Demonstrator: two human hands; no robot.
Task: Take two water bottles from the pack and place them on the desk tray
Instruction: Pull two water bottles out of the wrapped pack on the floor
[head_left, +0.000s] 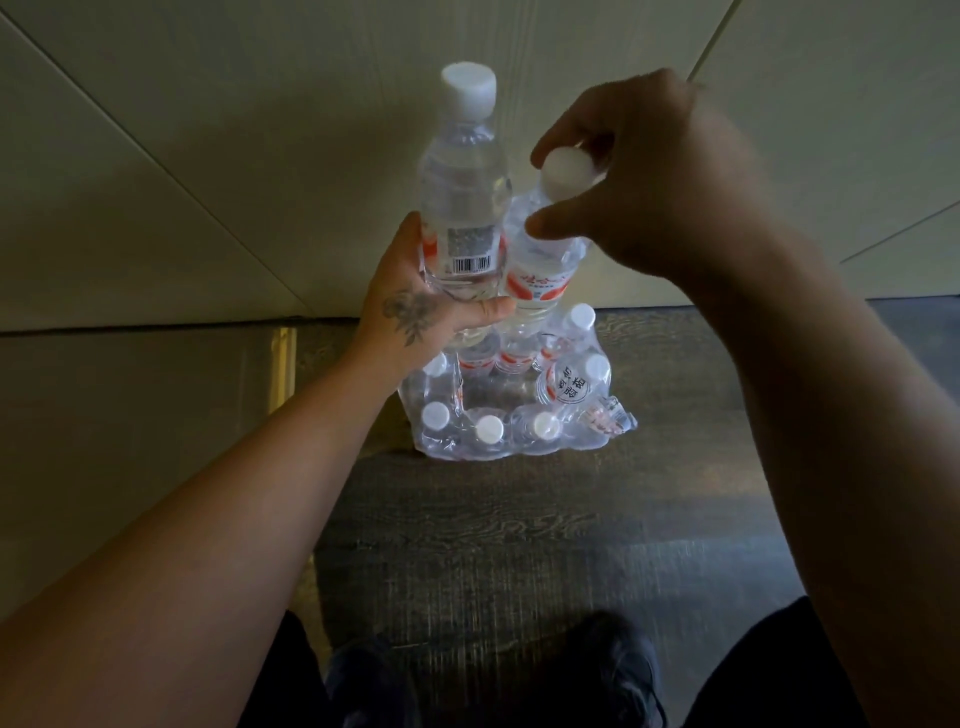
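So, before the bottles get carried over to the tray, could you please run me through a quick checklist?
1. Left hand holds the first bottle around its lower body, upright: ok.
2. Right hand fingers pinch the second bottle at its cap: ok.
3. Second bottle fully free of the pack: cannot tell, its base is hidden behind the left hand.
4. Both caps in place: ok.
5. Pack standing stable on the floor: ok.
6. Desk tray located: cannot tell, it is out of view.
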